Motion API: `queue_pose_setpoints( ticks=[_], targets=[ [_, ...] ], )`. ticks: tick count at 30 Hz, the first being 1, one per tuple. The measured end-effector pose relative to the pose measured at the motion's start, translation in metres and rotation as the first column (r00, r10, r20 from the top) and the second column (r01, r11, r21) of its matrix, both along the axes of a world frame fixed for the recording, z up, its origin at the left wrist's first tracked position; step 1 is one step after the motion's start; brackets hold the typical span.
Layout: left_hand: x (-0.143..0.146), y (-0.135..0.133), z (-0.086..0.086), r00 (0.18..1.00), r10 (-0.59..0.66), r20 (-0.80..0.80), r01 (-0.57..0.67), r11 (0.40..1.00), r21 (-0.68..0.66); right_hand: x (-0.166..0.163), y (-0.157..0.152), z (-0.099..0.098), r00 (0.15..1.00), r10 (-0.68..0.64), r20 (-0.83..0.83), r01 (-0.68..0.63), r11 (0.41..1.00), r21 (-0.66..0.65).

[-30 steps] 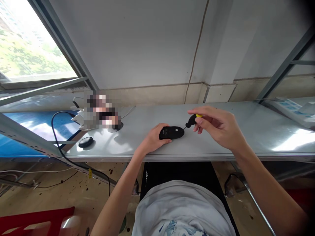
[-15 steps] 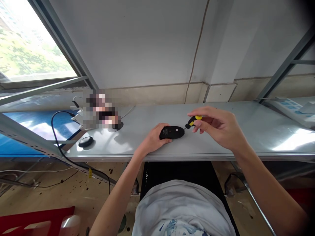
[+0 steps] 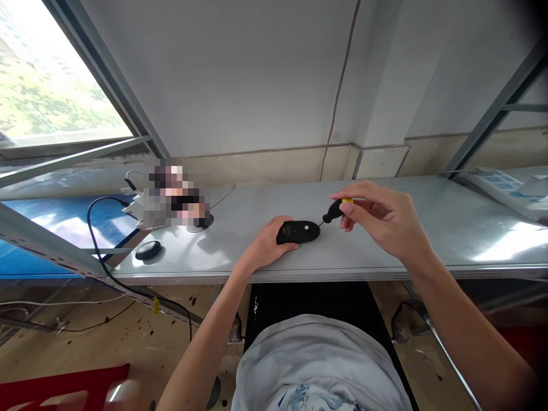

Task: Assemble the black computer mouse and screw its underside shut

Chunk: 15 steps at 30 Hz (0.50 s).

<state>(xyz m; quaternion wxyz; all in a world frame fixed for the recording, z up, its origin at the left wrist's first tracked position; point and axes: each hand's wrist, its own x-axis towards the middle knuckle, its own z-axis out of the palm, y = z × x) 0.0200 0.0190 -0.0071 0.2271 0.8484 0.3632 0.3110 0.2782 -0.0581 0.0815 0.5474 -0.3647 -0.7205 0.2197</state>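
On the grey bench a black computer mouse [image 3: 299, 232] lies underside up, with small print and a pale round spot showing. My left hand [image 3: 272, 240] grips its left end between thumb and fingers. Above the bench to the right, my right hand [image 3: 377, 220] pinches the handle of a small black and yellow screwdriver [image 3: 333, 212]. The screwdriver's thin shaft slants down to the left, its tip at the right end of the mouse. Whether the tip sits in a screw is too small to make out.
A second black mouse-shaped piece [image 3: 148, 250] lies on the bench [image 3: 240, 251] at the left. Behind it stands a pixelated object [image 3: 171, 197] beside a black cable [image 3: 92, 228]. Metal posts frame both sides, and a white object [image 3: 509, 194] sits far right.
The screwdriver handle has turned in my right fingers: less yellow shows now. My left hand and the mouse have stayed in place, and the view has shifted slightly.
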Motion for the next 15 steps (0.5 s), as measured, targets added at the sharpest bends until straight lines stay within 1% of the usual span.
queue_pose_setpoints(
  ticks=[2,7,9,11,15],
  targets=[
    [0.0002,-0.0005,0.0006,1.0,-0.001,0.001,0.001,1.0,-0.004,0.0009,-0.0014,0.0004,1.0,-0.007,-0.004,0.007,1.0,-0.012],
    [0.0002,-0.0012,0.0006,1.0,-0.007,0.013,0.007,1.0,-0.001,0.0033,-0.0043,0.0008,0.994,-0.109,0.026,0.109,0.994,-0.024],
    [0.0,-0.0006,-0.0002,1.0,-0.009,0.015,0.009,1.0,0.001,0.0033,-0.004,0.0003,0.992,-0.124,0.036,0.125,0.992,-0.025],
    [-0.0001,0.0001,-0.0009,1.0,-0.013,0.017,0.013,1.0,0.001,0.0024,-0.0034,-0.0003,0.994,-0.105,0.019,0.105,0.994,-0.023],
    [-0.0002,0.0004,-0.0012,1.0,-0.013,0.018,0.013,1.0,-0.012,0.0005,-0.0041,-0.0001,1.0,-0.013,-0.023,0.012,1.0,-0.02]
  ],
)
